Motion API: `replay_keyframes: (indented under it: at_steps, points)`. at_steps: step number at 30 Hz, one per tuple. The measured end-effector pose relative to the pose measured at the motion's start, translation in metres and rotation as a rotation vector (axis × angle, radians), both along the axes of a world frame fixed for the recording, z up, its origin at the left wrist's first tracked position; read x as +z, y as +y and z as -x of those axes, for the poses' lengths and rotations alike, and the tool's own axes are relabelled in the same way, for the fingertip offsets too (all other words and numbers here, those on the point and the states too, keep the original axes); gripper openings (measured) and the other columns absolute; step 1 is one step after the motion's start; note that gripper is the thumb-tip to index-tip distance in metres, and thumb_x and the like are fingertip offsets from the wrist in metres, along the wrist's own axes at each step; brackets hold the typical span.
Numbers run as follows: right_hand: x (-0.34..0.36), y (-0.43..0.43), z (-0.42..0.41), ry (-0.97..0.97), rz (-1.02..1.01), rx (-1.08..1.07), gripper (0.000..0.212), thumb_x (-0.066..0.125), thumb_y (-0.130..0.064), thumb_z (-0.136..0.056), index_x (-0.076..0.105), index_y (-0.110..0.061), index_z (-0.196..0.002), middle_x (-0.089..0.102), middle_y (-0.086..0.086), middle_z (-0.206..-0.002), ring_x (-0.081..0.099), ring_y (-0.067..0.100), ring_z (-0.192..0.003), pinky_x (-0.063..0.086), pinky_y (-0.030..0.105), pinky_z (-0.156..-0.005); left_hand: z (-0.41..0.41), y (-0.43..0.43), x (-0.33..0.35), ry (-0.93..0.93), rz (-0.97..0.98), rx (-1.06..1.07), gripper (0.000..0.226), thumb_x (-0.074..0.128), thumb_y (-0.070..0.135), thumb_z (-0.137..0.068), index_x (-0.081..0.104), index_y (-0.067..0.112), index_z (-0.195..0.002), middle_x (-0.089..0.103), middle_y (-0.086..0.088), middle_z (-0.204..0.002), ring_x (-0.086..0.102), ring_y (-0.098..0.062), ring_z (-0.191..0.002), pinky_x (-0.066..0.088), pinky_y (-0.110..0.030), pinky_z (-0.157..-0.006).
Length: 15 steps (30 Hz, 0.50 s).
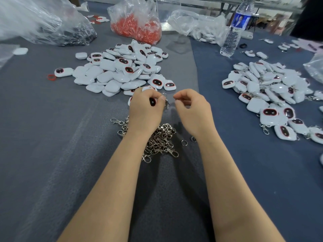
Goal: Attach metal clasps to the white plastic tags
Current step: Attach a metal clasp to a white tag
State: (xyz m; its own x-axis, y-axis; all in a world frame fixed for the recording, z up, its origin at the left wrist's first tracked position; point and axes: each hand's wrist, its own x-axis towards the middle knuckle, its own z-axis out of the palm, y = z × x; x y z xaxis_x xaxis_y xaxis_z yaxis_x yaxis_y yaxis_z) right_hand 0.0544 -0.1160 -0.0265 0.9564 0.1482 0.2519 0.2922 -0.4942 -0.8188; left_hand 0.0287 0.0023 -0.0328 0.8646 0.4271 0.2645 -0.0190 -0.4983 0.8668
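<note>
Tags: white plastic tags with dark, red-rimmed faces lie in two heaps. One heap [122, 67] is left of the middle toward the far edge, and the other heap [265, 88], with metal clasps on some of its tags, spreads along the right edge.
Counter [52, 137]: covered in grey-blue cloth.
Far-left bag [43, 23]: clear plastic with dark contents, at the far left corner.
Red bag [138, 27]: clear plastic full of small red pieces, at the far edge behind the left heap.
White bag [201, 27]: clear plastic holding white pieces, at the far edge right of the red bag.
Water bottle [234, 30]: upright, just beside the white bag.
Clasp pile [160, 140]: a tangle of metal clasps and rings at mid-counter, partly under the left wrist.
Left hand [145, 109]: grip curled round a held tag [152, 101], above the counter just near of the left heap.
Right hand [194, 109]: fingers curled, thumb and forefinger close together. I cannot tell whether its grip pinches anything.
Held clasp [167, 103]: hangs at the left thumb tip, between the two hands.
Loose rings [184, 142]: just right of the clasp pile.
Red band [51, 77]: beside the leftmost tag.
</note>
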Motion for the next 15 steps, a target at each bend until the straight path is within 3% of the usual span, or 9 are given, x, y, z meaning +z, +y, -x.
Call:
replay_keyframes:
  at_steps: [2, 8, 12, 15]
  points:
    - [0.0015, 0.0021, 0.0022, -0.044, -0.053, 0.014, 0.013, 0.058, -0.011, -0.090, 0.061, -0.024, -0.089, 0.059, -0.017, -0.081, 0.054, -0.006, -0.073, 0.038, -0.001, -0.067, 0.0012, -0.0024, -0.0006, -0.025, -0.070, 0.003, 0.010, 0.060, 0.017, -0.089, 0.064, 0.012, -0.082, 0.047, 0.000, -0.102, 0.045, -0.008, -0.083, 0.028, -0.008, -0.070]
    - [-0.0007, 0.0055, 0.0040, -0.134, 0.095, 0.039, 0.010, 0.059, -0.014, -0.091, 0.066, -0.018, -0.085, 0.066, -0.003, -0.080, 0.056, 0.010, -0.075, 0.040, 0.014, -0.066, 0.0054, -0.0089, -0.0034, -0.022, -0.310, -0.051, 0.013, 0.054, 0.021, -0.094, 0.057, 0.011, -0.086, 0.043, -0.002, -0.116, 0.050, -0.019, -0.077, 0.041, -0.033, -0.069]
    - [-0.0010, 0.0034, 0.0030, -0.092, 0.133, 0.037, 0.011, 0.057, -0.017, -0.092, 0.064, -0.018, -0.083, 0.063, -0.003, -0.076, 0.053, 0.011, -0.072, 0.039, 0.019, -0.065, 0.0040, -0.0091, -0.0032, -0.051, -0.229, -0.061, 0.010, 0.052, 0.017, -0.094, 0.057, 0.011, -0.090, 0.043, -0.003, -0.117, 0.051, -0.016, -0.082, 0.043, -0.034, -0.077]
    - [-0.0006, 0.0035, 0.0021, -0.058, 0.115, 0.038, 0.012, 0.059, -0.019, -0.092, 0.063, -0.021, -0.081, 0.058, -0.010, -0.069, 0.049, 0.004, -0.065, 0.039, 0.013, -0.061, 0.0026, -0.0084, -0.0041, -0.071, -0.177, -0.064, 0.010, 0.054, 0.015, -0.093, 0.060, 0.009, -0.090, 0.042, 0.001, -0.111, 0.047, -0.010, -0.084, 0.039, -0.023, -0.077]
